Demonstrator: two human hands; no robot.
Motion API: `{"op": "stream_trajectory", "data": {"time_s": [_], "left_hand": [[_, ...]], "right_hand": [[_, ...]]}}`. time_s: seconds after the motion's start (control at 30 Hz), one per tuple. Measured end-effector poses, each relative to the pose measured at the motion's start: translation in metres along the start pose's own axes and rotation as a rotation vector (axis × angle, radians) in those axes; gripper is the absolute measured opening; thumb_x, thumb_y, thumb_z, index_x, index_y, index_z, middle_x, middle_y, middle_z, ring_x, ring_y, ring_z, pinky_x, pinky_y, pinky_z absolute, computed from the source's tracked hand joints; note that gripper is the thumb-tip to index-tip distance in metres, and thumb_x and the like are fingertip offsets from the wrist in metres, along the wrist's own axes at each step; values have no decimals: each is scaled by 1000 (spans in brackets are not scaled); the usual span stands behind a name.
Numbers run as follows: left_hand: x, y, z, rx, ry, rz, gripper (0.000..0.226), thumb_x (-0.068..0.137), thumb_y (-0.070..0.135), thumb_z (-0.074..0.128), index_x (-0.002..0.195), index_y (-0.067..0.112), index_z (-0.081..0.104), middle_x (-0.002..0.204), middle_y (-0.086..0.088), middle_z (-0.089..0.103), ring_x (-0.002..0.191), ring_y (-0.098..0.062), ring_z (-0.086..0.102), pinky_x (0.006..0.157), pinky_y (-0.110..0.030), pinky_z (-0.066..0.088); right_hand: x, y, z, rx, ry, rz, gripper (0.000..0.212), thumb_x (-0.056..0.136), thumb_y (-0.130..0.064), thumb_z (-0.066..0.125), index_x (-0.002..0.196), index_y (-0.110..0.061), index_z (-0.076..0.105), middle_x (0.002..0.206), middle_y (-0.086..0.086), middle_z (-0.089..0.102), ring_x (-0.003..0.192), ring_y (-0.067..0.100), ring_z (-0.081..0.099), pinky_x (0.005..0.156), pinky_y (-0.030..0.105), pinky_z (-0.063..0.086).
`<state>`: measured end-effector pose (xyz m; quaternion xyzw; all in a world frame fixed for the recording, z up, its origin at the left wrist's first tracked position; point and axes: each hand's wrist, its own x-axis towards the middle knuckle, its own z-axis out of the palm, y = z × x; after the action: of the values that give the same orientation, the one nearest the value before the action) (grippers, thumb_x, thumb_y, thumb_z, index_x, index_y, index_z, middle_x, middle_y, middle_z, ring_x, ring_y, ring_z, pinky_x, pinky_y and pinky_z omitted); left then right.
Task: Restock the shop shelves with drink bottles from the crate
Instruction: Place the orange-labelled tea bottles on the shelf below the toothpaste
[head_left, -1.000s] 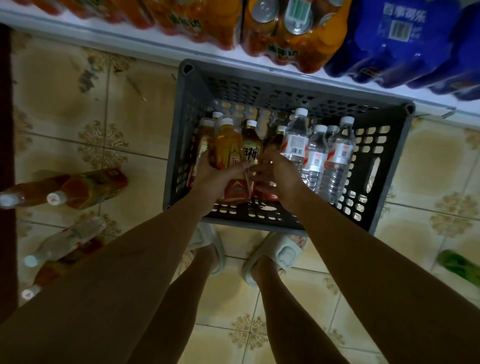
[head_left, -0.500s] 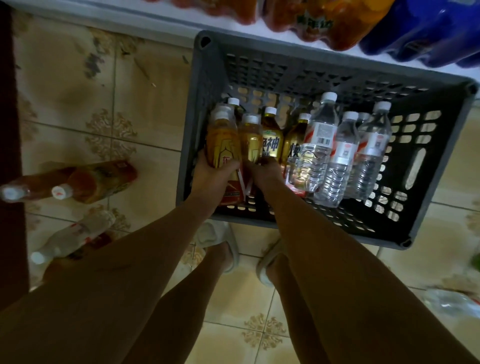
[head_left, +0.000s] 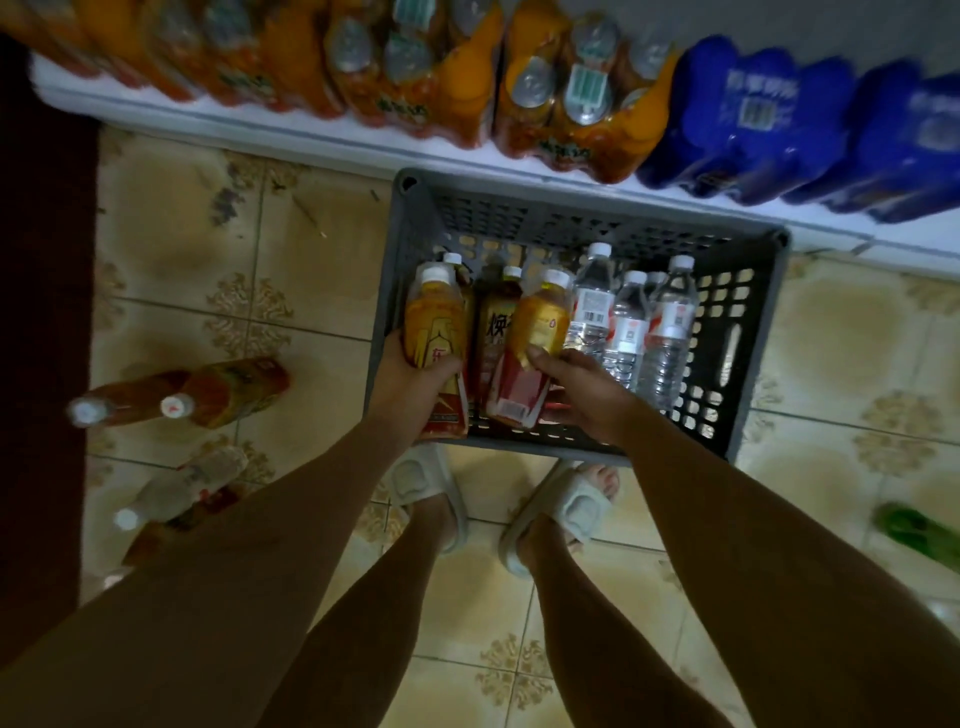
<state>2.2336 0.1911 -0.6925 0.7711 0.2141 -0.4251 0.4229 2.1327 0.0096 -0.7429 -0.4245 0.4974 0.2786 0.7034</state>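
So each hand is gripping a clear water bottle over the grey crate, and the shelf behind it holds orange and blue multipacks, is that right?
Not quite. The head view shows the left hand and right hand each gripping a yellow tea bottle, left and right, not water. The clear water bottles stand untouched in the grey crate. The orange multipacks and blue multipacks are on the shelf.

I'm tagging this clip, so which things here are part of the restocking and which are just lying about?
Part of the job:
grey crate
tea bottle held by the left hand
second tea bottle held by the right hand
water bottles in the crate
shelf

Lying about:
bottles on the floor, left
green bottle, right
slippers
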Motion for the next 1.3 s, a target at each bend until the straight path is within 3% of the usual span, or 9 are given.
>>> {"op": "stream_trajectory", "data": {"time_s": [0.1, 0.3, 0.47, 0.57, 0.63, 0.8, 1.0, 1.13, 1.3], "left_hand": [[-46, 30, -8, 29, -19, 47, 66, 85, 24, 74, 141, 17, 42, 119, -9, 61, 104, -29, 64, 89, -46, 55], [-180, 100, -35, -12, -103, 119, 55, 89, 18, 70, 136, 20, 43, 117, -7, 61, 96, -21, 65, 71, -32, 53], [-300, 153, -72, 30, -227, 175, 52, 89, 29, 70, 134, 29, 42, 109, 0, 66, 91, -21, 70, 72, -36, 57], [-357, 172, -88, -28, -293, 181, 57, 89, 27, 71, 138, 23, 42, 105, -3, 69, 78, -16, 74, 65, -34, 58], [-390, 181, -95, -71, -325, 225, 58, 89, 18, 70, 137, 26, 39, 106, -5, 68, 77, -17, 75, 62, -34, 58], [-447, 207, -103, -161, -364, 332, 76, 67, 24, 77, 135, 29, 44, 113, -7, 70, 93, -27, 74, 78, -45, 59], [-484, 246, -100, -147, -433, 420, 62, 87, 8, 68, 135, 31, 35, 113, -8, 66, 86, -24, 72, 71, -39, 59], [-500, 264, -94, -178, -451, 452, 68, 77, 29, 73, 135, 31, 37, 115, -10, 68, 93, -29, 73, 84, -49, 58], [-511, 284, -80, -121, -378, 529, 84, 72, 53, 77, 142, 30, 36, 119, -4, 68, 97, -23, 74, 89, -51, 58]], "right_hand": [[-66, -25, -4, 33, -43, -1, 37, 95, -39, 63, 123, -15, 59, 117, 11, 70, 109, 32, 66, 94, 47, 54], [-228, -50, 5, 288, -129, -40, 65, 91, -46, 59, 143, -8, 49, 140, 21, 57, 128, 40, 55, 107, 61, 42], [-380, -72, 24, 475, -164, -105, 47, 101, -45, 41, 128, -11, 60, 116, 17, 67, 103, 32, 65, 89, 50, 52], [-451, -78, 40, 569, -211, -158, 56, 102, -50, 34, 136, -11, 57, 117, 18, 68, 100, 32, 67, 80, 45, 57], [-490, -80, 48, 636, -243, -211, 54, 103, -46, 34, 136, -11, 58, 122, 19, 68, 104, 32, 68, 84, 48, 55], [-546, -93, 57, 642, -242, -303, 47, 104, -39, 35, 128, -9, 62, 120, 19, 70, 109, 34, 69, 97, 57, 49], [-574, -126, 54, 579, -159, -423, 49, 102, -37, 38, 126, -2, 62, 105, 18, 71, 94, 31, 70, 91, 48, 53], [-593, -147, 49, 433, -208, -518, 63, 96, -62, 38, 127, -13, 62, 115, 17, 72, 101, 31, 72, 89, 48, 54], [-604, -169, 39, 237, -101, -631, 75, 77, -55, 74, 137, -16, 50, 117, 16, 72, 105, 34, 71, 94, 56, 54]]}}
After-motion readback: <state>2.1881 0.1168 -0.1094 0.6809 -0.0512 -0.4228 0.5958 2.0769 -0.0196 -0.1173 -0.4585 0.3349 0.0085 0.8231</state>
